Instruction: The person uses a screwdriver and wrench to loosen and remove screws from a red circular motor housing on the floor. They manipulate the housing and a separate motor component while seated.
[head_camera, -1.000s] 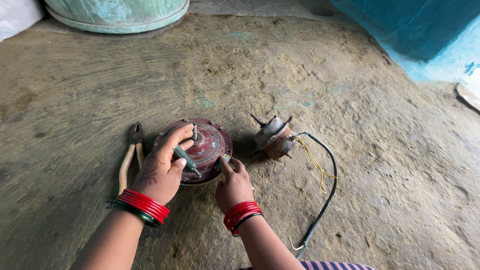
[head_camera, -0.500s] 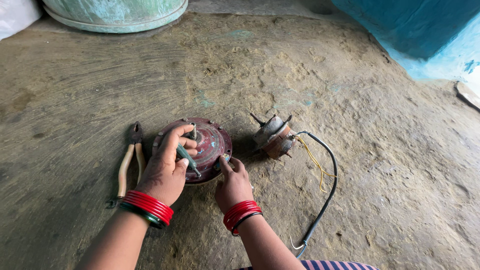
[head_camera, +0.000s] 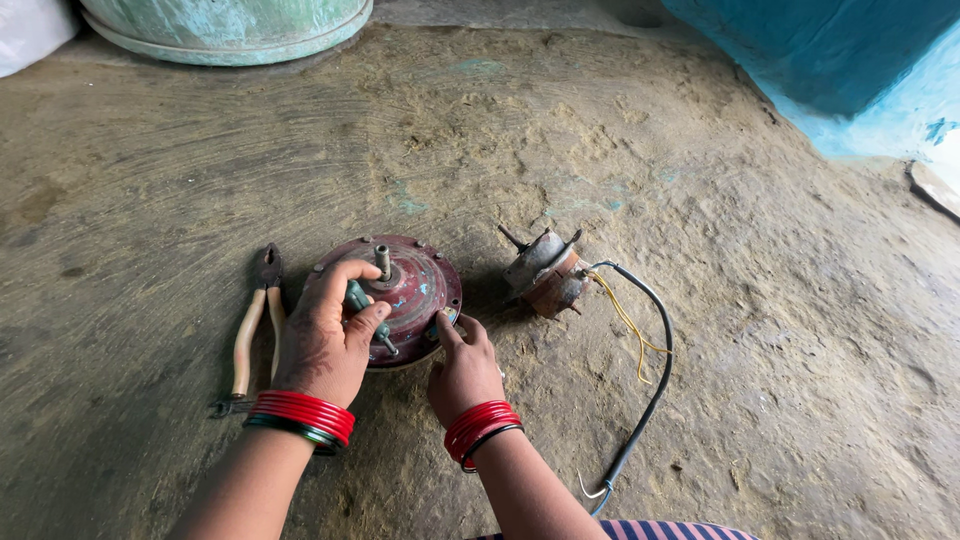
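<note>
Little has moved since the earlier frames: your left hand (head_camera: 325, 335) has only shifted a touch on the tool, and your right hand (head_camera: 465, 368) has stayed at the housing's edge.

Your left hand is closed around a green-handled screwdriver (head_camera: 362, 305), thumb and fingers wrapped on the grip, with its shaft pointing down toward you across the top of the motor housing (head_camera: 415, 285). That housing is a round, dark red, worn disc lying flat on the floor (head_camera: 600, 150), with a short metal shaft (head_camera: 382, 260) standing upright at its middle. Your right hand rests on the floor at the housing's near right rim, fingers curled and the thumb pressed against the edge; it steadies the disc rather than gripping anything. Red bangles sit on both wrists.

Just left of the housing, pliers (head_camera: 255, 330) with pale handles lie on the floor, jaws pointing away from you, close beside your left hand but not touched. To the right of the housing, apart from it, lies a smaller rusty motor core (head_camera: 545, 272), tilted on its side. A black cable (head_camera: 655, 380) and thin yellow wires (head_camera: 625, 320) run from it toward you.

A pale green tub (head_camera: 220, 30) stands at the far edge, and a blue wall (head_camera: 830, 60) rises at the far right.
</note>
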